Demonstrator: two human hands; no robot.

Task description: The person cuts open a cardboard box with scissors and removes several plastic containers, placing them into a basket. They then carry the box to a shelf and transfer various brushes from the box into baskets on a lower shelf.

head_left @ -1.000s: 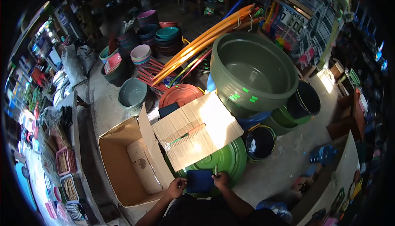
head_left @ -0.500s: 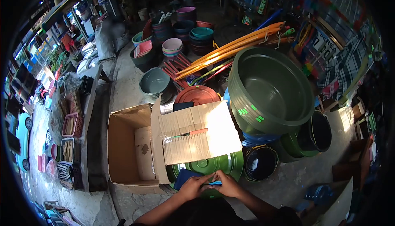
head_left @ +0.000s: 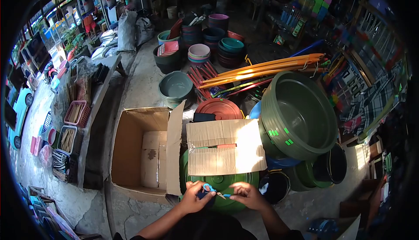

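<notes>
blue-handled scissors: here they are, the blue-handled scissors (head_left: pixel 209 187), low in the middle of the view, over the near part of the green lid (head_left: pixel 244 179), blades slanting out to the right
left hand: on the left, the left hand (head_left: pixel 195 199), its grip closed round the handle end, blades free of the fingers
right hand: across from it, the right hand (head_left: pixel 247 195), fingers curled and partly spread, right beside a small blue piece (head_left: pixel 227 195); whether its grip pinches that piece or only hovers by it, I cannot tell
weight and feel: light by the look of them, stiff in the blades, smooth at the handles, so a little slippery if the fingers are damp; nothing fragile there, though the tips look fine enough to nick skin
where to hold: the blue loops are the place, thumb and fingers through or round them, other fingers well clear of the edges
small blue piece: tiny and probably light, easy to drop, best pinched at the end away from the blades
around them: cardboard sheet (head_left: pixel 214 165) just beyond, open cardboard box (head_left: pixel 131 152) to the left, big green tub (head_left: pixel 270 124) far and right
</notes>
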